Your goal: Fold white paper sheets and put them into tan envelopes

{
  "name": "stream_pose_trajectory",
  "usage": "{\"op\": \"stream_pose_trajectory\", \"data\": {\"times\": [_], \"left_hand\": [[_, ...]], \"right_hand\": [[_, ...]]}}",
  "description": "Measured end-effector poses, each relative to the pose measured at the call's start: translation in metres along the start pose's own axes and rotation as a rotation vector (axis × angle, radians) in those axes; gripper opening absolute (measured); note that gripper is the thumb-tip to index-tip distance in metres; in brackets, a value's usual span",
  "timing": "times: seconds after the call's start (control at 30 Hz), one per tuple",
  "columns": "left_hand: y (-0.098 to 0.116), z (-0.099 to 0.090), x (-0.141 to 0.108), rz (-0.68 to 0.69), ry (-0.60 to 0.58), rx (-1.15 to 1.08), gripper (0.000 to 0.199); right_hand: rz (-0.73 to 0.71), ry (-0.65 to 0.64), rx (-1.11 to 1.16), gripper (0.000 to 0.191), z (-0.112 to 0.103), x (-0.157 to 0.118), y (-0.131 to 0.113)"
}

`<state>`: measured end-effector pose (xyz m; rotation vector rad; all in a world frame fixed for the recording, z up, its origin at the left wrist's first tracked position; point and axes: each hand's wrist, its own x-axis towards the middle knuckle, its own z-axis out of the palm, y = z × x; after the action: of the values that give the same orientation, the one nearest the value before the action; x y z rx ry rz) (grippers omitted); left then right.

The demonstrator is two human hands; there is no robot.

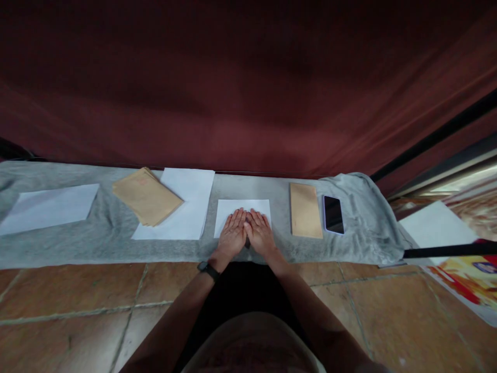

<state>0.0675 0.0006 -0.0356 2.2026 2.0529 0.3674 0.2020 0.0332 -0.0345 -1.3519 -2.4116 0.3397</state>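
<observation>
The left hand point(232, 235) and right hand point(260, 233) lay flat, palms down, fingers straight, side by side on a white paper point(222, 211) midway along the cloth-covered desk point(252, 187). Left of it, brown envelopes point(149, 199) overlapped larger sheets point(196, 199), with another sheet point(50, 207) farther out; to the right lay one envelope point(306, 210), just beside a phone point(334, 214)
</observation>
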Motion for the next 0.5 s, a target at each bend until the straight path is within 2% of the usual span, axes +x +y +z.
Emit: {"op": "stream_pose_trajectory", "data": {"times": [0.13, 0.27, 0.5], "left_hand": [[-0.011, -0.006, 0.011, -0.006, 0.005, 0.008, 0.058], [-0.014, -0.011, 0.024, -0.039, 0.000, 0.019, 0.057], [-0.021, -0.003, 0.038, -0.153, 0.026, 0.016, 0.057]], "right_hand": [[-0.006, 0.006, -0.027, 0.047, 0.006, 0.017, 0.009], [0.026, 0.016, -0.047, 0.048, 0.012, 0.031, 0.013], [0.085, 0.054, -0.083, 0.050, 0.016, 0.044, 0.024]]}}
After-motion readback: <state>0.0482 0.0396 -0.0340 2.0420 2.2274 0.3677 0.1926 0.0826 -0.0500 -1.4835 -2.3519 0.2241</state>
